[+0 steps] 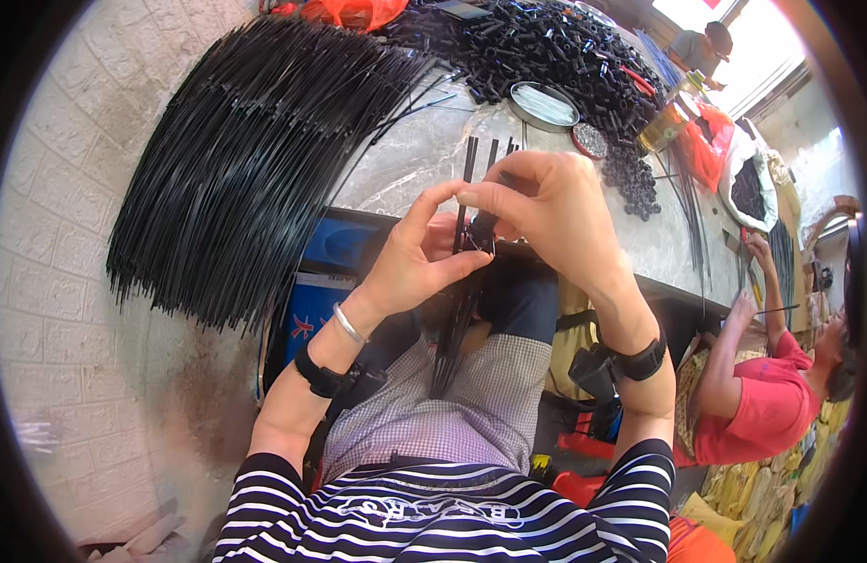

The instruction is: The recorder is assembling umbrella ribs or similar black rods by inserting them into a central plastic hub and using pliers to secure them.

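Thin black rods [449, 342] sit bundled over the lap, dark fitting [481, 236] among them, near the table [405, 159] edge. Left hand [407, 255] clamped around rods, probably for steadiness; right hand [555, 211] pinched on fitting from above, probably for control. Rod stack [236, 178] and parts pile [527, 42] flank them, presumably for reach.

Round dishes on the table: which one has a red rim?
The smaller dish, near the right hand, holding silvery bits; the larger dish of pale strips has a grey rim.

a grey table [405, 155] bears black rods [250, 159], black tubes [537, 47] and dishes [535, 121].
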Demonstrator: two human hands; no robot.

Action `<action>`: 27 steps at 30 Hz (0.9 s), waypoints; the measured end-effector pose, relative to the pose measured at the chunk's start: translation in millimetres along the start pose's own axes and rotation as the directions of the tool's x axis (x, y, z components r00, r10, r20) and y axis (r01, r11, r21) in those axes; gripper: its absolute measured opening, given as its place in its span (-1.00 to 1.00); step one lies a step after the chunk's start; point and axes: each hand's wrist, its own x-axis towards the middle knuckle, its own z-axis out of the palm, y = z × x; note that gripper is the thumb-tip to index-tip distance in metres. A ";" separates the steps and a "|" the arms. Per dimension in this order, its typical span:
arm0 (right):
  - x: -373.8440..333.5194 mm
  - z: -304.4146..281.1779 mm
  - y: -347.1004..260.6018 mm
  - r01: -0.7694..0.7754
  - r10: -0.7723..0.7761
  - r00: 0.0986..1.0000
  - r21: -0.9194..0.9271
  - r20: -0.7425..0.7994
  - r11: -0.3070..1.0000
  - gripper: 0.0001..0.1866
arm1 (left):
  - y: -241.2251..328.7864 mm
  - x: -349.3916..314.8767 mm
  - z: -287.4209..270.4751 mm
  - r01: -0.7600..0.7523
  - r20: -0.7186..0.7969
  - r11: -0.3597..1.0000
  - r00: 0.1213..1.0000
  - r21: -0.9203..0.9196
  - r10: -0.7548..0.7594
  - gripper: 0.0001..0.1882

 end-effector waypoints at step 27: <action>-8.1 6.8 5.7 -0.012 -0.004 0.997 0.199 0.083 0.980 -0.71 | 0.3 -5.5 -8.5 0.039 -0.067 0.999 0.997 -0.024 -0.040 -0.61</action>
